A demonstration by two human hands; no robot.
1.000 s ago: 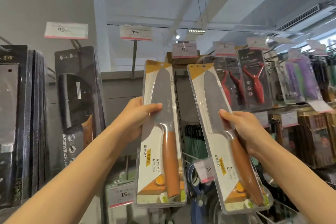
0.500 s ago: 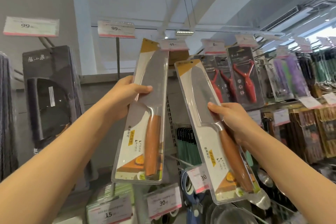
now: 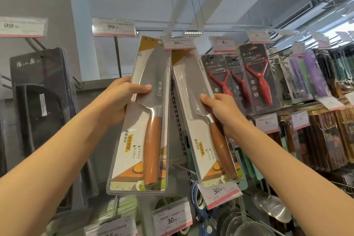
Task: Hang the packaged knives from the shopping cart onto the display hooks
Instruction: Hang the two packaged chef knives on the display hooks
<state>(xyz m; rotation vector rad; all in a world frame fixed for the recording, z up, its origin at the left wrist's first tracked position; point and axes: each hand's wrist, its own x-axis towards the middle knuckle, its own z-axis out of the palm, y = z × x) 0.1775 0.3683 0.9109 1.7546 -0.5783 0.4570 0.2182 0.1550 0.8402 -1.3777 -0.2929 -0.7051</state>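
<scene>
I hold two packaged knives with brown handles, raised in front of the display. My left hand (image 3: 122,99) grips the left knife package (image 3: 145,120) at its left edge, thumb across the blade. Its yellow top corner reaches up beside the 49 price tag (image 3: 178,42). My right hand (image 3: 222,113) grips the right knife package (image 3: 203,120) at its right edge. The top of that pack sits just under the 49 tag, which hides the hook behind it. The two packs nearly touch near their tops.
Black boxed knives (image 3: 42,105) hang at left under 99 tags (image 3: 113,27). Red peelers (image 3: 258,78) in dark packs hang to the right, with purple and green utensils (image 3: 306,74) further right. Below are 30 price tags (image 3: 220,192), ladles and strainers (image 3: 272,207).
Both hands have lifted the knife packs higher and closer to the 49 tag. The packs' tops have come together, and the right pack's top now lies under the tag.
</scene>
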